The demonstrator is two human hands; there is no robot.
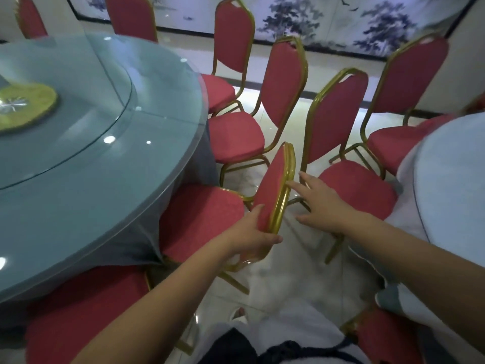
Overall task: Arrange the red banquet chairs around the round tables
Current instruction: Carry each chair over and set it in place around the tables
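The round table fills the left side, its near and left edges cut off by the frame, its grey cloth hanging down over the front of the seats beside it. On it lies a glass turntable, also cut off at the left. A second table in a pale cloth pushes in from the right, with only a curved slice of it visible. A painted wall panel runs along the back, blurred and cropped at the top. Other chairs stand between the tables, red with gold frames; some are half hidden behind the tabletops, and the nearest ones at the bottom show only part of a seat. The chair I am handling stands just beside the round table, with its seat against the hanging cloth. I see its back nearly edge-on, and my forearm covers part of its legs. My left hand grips the lower edge of that back, thumb on the red padding and fingers curled behind the gold frame out of sight. My right hand is spread loose, holding nothing, one fingertip touching the frame's outer side. A green mat sits on the turntable, half out of frame.
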